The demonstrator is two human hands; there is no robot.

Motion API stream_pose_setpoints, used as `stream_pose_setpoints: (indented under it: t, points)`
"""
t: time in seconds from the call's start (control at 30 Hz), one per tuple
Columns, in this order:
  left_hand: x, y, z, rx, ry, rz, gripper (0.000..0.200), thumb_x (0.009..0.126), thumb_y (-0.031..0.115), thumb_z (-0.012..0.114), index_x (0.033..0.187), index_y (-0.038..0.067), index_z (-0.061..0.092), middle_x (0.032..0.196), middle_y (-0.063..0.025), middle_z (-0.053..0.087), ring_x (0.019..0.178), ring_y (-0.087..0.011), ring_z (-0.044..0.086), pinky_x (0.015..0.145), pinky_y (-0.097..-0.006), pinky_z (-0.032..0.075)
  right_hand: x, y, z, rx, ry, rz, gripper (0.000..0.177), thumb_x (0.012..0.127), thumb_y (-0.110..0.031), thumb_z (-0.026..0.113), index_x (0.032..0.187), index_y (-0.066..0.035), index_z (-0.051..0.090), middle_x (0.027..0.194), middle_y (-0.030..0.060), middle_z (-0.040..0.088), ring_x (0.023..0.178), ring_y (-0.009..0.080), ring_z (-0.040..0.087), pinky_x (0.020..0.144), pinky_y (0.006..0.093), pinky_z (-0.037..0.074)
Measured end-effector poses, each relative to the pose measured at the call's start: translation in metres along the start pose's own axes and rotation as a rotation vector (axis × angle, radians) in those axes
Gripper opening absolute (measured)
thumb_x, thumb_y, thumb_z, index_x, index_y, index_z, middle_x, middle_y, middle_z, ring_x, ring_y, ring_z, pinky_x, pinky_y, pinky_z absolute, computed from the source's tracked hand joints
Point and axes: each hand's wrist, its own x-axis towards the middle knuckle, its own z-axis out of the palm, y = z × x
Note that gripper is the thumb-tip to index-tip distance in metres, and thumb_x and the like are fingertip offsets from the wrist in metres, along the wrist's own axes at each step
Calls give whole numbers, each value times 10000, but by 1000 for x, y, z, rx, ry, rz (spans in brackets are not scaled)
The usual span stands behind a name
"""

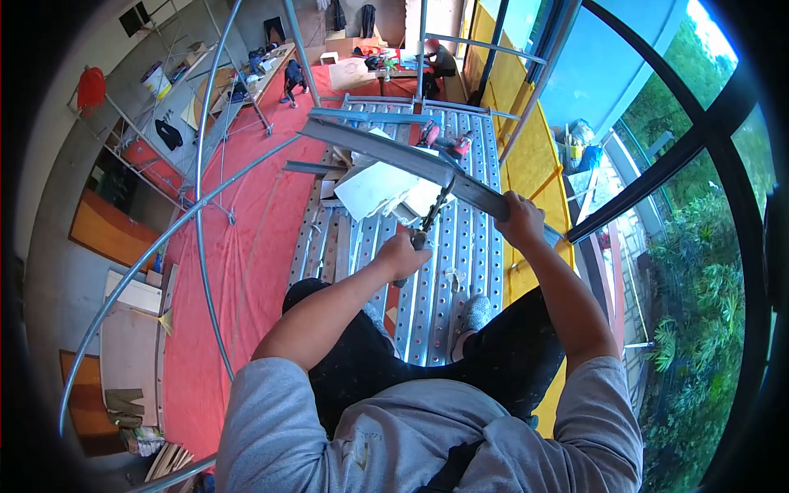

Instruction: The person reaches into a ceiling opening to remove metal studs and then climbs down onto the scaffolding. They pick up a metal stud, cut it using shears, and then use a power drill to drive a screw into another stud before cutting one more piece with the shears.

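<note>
My left hand is wrapped round the grips of a dark hand tool that looks like tin snips. Its jaws meet the edge of a grey metal channel; whether they have cut into it cannot be seen. The channel slants across in front of me, its far end up to the left. At its near end, my right hand grips it with closed fingers. Broken white boards lie below the channel. Beyond them, two red and black power tools rest on the perforated metal platform.
Scaffold tubes rise at the left above red floor sheeting. Yellow sheeting and large windows run along the right. One person sits at the back; another is further left.
</note>
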Motion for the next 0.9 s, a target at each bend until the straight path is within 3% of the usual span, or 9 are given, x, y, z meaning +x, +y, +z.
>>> stream_pose_setpoints:
  t: [0.13,0.3,0.5,0.6,0.8,0.9]
  points:
    - [-4,5,3,-46,120,48,528,772,334,673,1162,-18,622,1036,-245,685,991,-375,667,889,-409,516,0,0,4,50,21,15,548,708,-315,819,1174,-150,583,1062,87,673,1056,312,635,871,516,441]
    - [2,5,-7,3,122,95,502,743,328,684,1136,19,648,1048,-240,686,998,-397,657,905,-441,519,1,-5,-5,75,51,9,561,713,-379,810,1168,-133,592,1033,98,681,1053,308,636,871,511,437]
    - [-3,5,-7,60,181,154,515,771,319,655,1180,7,620,999,-245,691,951,-409,666,862,-443,526,1,0,-26,168,-108,24,705,674,-432,823,1242,-96,578,1063,157,697,1009,347,665,866,453,505]
    - [-4,4,-3,37,183,175,539,773,300,656,1215,0,594,1011,-252,685,967,-416,660,874,-454,520,3,9,-27,249,-155,-31,691,674,-381,801,1252,-76,576,1080,191,690,989,368,670,861,422,531]
    - [-10,10,-8,-14,217,210,529,787,297,645,1205,-18,577,1026,-264,678,990,-426,653,897,-465,515,2,3,-17,196,-41,-26,648,671,-298,760,1250,-67,583,1058,196,687,982,369,667,864,436,531]
    - [-14,15,-11,30,162,123,517,796,301,642,1190,-28,579,1017,-260,679,996,-418,654,898,-459,514,3,1,-17,171,-80,-13,644,672,-291,756,1252,-72,583,1049,190,685,982,369,664,863,439,530]
